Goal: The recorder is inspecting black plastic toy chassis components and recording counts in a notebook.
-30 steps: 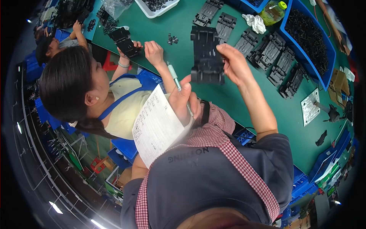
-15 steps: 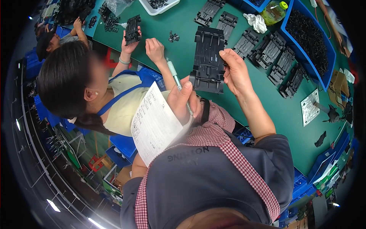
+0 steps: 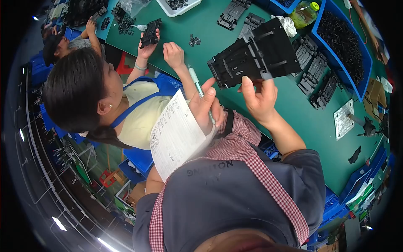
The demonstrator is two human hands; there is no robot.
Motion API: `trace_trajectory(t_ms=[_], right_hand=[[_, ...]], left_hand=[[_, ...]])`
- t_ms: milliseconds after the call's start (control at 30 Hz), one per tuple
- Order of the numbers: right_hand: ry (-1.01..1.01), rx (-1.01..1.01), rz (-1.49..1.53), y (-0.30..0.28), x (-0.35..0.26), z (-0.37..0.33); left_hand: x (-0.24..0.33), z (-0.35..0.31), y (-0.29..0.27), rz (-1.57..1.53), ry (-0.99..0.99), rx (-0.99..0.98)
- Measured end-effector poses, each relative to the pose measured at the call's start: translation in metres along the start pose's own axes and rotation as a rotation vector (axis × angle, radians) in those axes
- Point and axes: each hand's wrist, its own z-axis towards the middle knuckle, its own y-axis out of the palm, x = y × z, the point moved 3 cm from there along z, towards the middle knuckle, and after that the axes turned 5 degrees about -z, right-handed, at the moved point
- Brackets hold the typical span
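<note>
My right hand (image 3: 260, 100) grips the near edge of a black moulded plastic part (image 3: 241, 61), flat and chassis-like with ribs and a crossbar. The part is held tilted above the table, broad end toward the right. My left hand (image 3: 205, 106) is closed around a pale green pen (image 3: 194, 77) and handwritten paper (image 3: 176, 132), which hangs down against my chest. The left fingertips come close to the part's left corner; whether they touch it I cannot tell.
Similar black parts (image 3: 312, 75) lie on the green table (image 3: 285, 122). A blue bin (image 3: 364, 63) of small black pieces, a bottle (image 3: 303, 14) and a metal plate stand (image 3: 344, 119) are at the right. A co-worker (image 3: 79, 88) on the left holds a black part (image 3: 151, 32).
The black part has swung from upright to tilted rightward, showing a different face. My right hand has moved from its right side to beneath its near edge. The left still holds pen and paper.
</note>
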Motion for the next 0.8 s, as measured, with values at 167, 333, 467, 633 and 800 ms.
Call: trace_trajectory(t_ms=[167, 333, 467, 633, 800], right_hand=[[-0.024, -0.022, -0.018, -0.0037, 0.0013, -0.0013], [-0.009, -0.012, 0.011, -0.0041, 0.0007, -0.0012], [0.005, 0.01, 0.064, -0.003, 0.001, -0.0005], [-0.106, -0.112, -0.022, -0.0046, 0.0027, -0.0007], [-0.102, -0.117, -0.015, -0.0039, 0.0017, 0.0]], left_hand=[[-0.0029, 0.0016, -0.0028, -0.037, -0.009, -0.019], [-0.005, 0.0024, -0.0053, -0.031, -0.003, -0.037], [-0.0061, 0.0034, -0.0061, -0.047, -0.008, -0.049], [-0.0062, 0.0039, -0.0064, -0.048, -0.013, -0.05], [-0.0057, 0.0038, -0.0046, -0.049, -0.015, -0.04]])
